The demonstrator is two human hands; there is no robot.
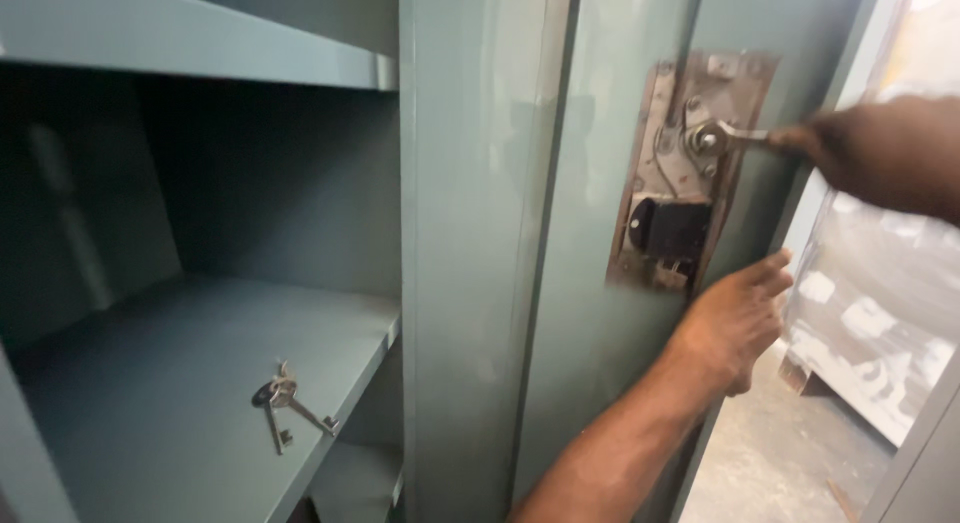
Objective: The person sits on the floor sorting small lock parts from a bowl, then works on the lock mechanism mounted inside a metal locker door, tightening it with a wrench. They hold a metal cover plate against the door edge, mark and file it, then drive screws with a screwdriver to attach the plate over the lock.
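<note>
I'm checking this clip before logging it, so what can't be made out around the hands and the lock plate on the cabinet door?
Head view:
- Right hand: cut off by the right edge; its grip on the spanner is blurred.
- Left hand: fingertips hidden behind the door edge.
- Lock plate: small parts too blurred.
- Keys: too small to count.

Two hands are seen: the left hand (735, 318) and the right hand (880, 153). One spanner (735, 138) is counted, and one lock mechanism (685, 173) on one open cabinet door (590, 313). Two shelves are visible, an upper shelf (200, 43) and a lower shelf (150, 383). One bunch of keys (285, 408) is counted, with at least two keys.
</note>
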